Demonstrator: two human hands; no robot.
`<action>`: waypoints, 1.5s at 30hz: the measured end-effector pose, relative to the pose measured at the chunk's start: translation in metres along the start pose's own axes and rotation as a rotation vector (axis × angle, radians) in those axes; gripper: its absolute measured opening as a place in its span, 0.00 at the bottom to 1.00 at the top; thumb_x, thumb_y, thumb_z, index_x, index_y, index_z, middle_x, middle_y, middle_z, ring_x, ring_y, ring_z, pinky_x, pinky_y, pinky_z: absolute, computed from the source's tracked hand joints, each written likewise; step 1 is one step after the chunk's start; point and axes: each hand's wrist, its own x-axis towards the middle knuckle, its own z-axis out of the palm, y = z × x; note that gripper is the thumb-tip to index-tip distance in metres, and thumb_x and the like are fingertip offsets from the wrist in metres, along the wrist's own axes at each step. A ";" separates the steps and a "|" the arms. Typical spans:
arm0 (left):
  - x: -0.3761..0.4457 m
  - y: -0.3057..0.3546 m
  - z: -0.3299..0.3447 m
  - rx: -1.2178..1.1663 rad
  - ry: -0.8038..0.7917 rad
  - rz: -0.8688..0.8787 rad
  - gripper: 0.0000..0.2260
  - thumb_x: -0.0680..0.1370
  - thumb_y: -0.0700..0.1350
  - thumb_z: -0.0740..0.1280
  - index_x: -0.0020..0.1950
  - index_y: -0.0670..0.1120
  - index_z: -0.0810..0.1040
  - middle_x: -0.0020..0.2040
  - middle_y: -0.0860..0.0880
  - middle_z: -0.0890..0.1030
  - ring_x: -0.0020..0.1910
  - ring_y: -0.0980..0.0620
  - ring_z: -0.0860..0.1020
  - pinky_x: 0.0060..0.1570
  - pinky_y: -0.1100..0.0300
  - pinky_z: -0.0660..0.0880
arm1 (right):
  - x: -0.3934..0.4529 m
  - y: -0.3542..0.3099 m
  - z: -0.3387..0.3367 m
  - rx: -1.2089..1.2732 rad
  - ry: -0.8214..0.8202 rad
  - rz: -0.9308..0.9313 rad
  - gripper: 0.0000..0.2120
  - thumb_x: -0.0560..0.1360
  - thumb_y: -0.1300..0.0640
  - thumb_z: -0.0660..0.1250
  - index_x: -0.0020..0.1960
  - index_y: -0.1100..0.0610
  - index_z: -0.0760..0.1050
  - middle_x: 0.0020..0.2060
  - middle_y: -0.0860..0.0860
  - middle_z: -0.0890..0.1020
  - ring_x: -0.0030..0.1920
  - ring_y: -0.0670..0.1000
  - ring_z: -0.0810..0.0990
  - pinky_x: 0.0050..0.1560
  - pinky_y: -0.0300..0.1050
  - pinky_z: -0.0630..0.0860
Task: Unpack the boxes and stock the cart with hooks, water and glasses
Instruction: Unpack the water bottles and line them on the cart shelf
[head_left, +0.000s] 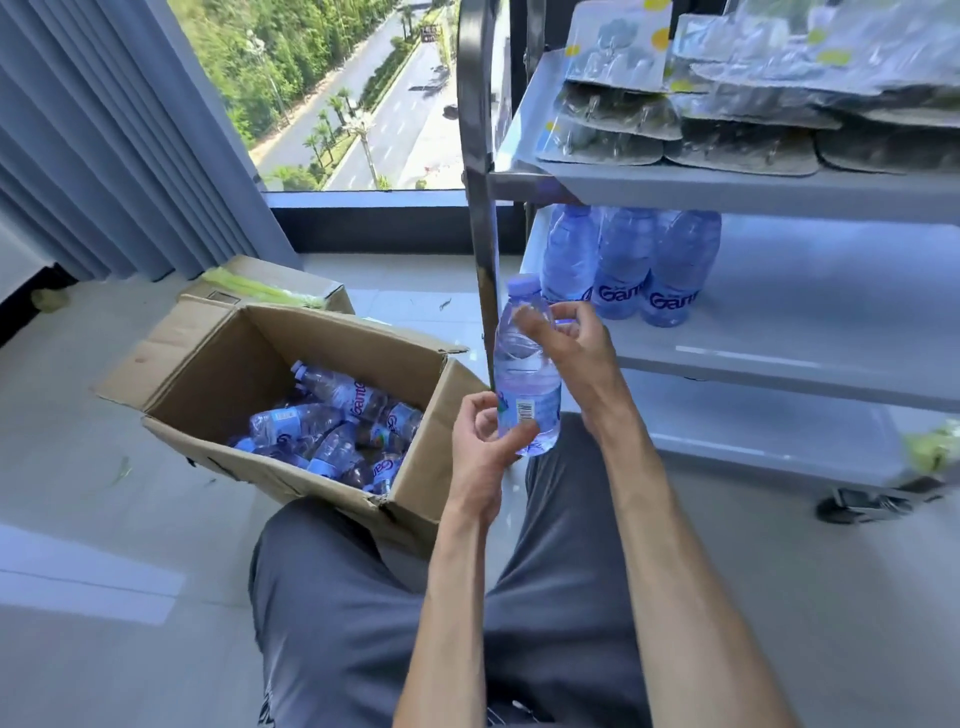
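While the grey plastic cart (769, 192) is stocked shelf by shelf, flat blister packs of hooks (675, 119) are stacked on its top shelf and three upright bottles (623, 270) are grouped at the middle shelf's near corner, seemingly so that a row can be built. Beside it on the floor, the open cardboard box (291, 415) is seen loosely filled with bottles lying down. One clear, ribbed water bottle (527, 384) is held upright between box and cart, its base pinched by the left hand (480, 452) and its shoulder wrapped by the right hand (571, 348) and its fingers (530, 319), probably for passing across.
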 end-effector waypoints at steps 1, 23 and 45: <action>-0.001 -0.003 0.009 0.021 0.035 0.028 0.27 0.62 0.45 0.79 0.55 0.43 0.72 0.50 0.39 0.80 0.45 0.45 0.79 0.45 0.52 0.76 | 0.000 -0.001 -0.004 -0.047 0.015 0.001 0.36 0.56 0.30 0.74 0.56 0.50 0.73 0.48 0.48 0.83 0.46 0.44 0.82 0.46 0.41 0.75; 0.007 -0.005 0.041 -0.328 -0.017 -0.025 0.18 0.75 0.41 0.68 0.62 0.41 0.68 0.54 0.41 0.80 0.51 0.42 0.78 0.49 0.50 0.75 | 0.003 0.012 -0.032 0.221 0.231 -0.001 0.29 0.64 0.32 0.70 0.49 0.56 0.77 0.48 0.55 0.84 0.48 0.53 0.83 0.51 0.50 0.79; 0.063 0.005 0.075 0.393 -0.140 0.100 0.12 0.74 0.37 0.73 0.57 0.41 0.78 0.46 0.50 0.79 0.43 0.49 0.77 0.49 0.50 0.77 | 0.017 0.020 -0.045 -0.318 0.309 -0.132 0.38 0.61 0.46 0.79 0.67 0.49 0.69 0.59 0.46 0.78 0.57 0.48 0.76 0.52 0.39 0.73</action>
